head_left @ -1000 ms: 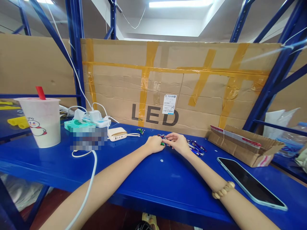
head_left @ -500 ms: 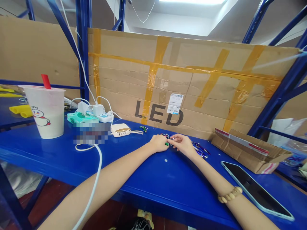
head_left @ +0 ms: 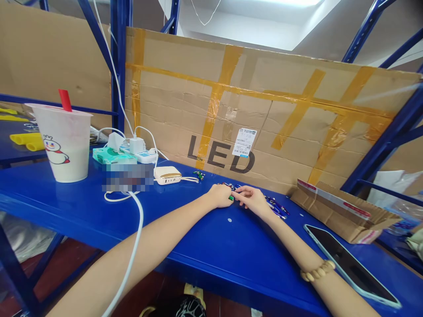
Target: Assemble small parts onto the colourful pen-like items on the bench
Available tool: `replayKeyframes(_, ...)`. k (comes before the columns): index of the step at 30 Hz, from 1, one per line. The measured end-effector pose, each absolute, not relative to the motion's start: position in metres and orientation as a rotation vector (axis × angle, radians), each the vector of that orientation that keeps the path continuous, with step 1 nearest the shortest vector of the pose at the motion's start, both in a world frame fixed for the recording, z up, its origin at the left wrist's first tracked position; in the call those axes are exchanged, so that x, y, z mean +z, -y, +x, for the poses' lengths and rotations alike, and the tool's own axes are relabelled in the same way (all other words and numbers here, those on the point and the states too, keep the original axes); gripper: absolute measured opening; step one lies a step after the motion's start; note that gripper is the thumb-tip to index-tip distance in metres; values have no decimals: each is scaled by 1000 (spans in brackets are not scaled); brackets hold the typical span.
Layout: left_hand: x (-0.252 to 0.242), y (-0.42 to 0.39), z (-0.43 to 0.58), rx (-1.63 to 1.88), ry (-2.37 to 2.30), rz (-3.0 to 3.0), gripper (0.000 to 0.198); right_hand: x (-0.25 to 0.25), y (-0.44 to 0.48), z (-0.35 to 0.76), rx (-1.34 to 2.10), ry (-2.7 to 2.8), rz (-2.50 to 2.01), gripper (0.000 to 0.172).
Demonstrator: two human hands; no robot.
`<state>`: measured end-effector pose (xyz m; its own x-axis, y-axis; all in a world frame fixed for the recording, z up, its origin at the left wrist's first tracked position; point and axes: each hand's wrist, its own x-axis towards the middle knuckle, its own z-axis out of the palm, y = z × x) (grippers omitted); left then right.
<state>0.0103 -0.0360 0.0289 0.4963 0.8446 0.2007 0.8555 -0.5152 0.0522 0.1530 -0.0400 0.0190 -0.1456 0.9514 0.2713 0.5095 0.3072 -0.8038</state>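
My left hand (head_left: pixel 220 196) is closed just above the blue table. A small green piece (head_left: pixel 231 198) sticks out from beneath its fingers; its kind cannot be made out. Close against it, my right hand (head_left: pixel 254 201) has its thumb and index finger brought together at the left fingertips. Whatever is between those fingers is hidden. Behind both hands lie small shiny pieces (head_left: pixel 232 186), partly covered. Several slim blue and purple pen-like items (head_left: pixel 276 208) are spread to the right of my right hand. A few small green pieces (head_left: pixel 199 175) lie farther left.
On the left are a white cup (head_left: pixel 68 149) with a red straw, a tissue pack (head_left: pixel 114 156) and a power bank (head_left: pixel 168 175). A white cable (head_left: pixel 134 237) crosses my left forearm. At right are a phone (head_left: pixel 353 264) and an open cardboard box (head_left: pixel 337 209). Cardboard (head_left: pixel 185 105) stands behind.
The camera view has tilted and shifted slightly. Both hands stay together in nearly the same place, with the green piece still showing under my left fingers.
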Motion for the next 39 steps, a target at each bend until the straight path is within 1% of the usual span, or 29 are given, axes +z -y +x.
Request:
replayKeyframes(9,30,35,10,-259,1503,-2704,32,16,38,156,747,1858,-1297,37)
replayKeyframes(18,26,30,11,-294,1461,-2714,29,18,41,156,800,1903,-1300,36)
replayKeyframes(25,29,33,9,-249,1449,-2744,32,18,40,156,791,1932,-1290,36)
replayKeyframes(39,23,31,9,-352,1540,-2672,29,19,43,149,843,1721,-1217,37)
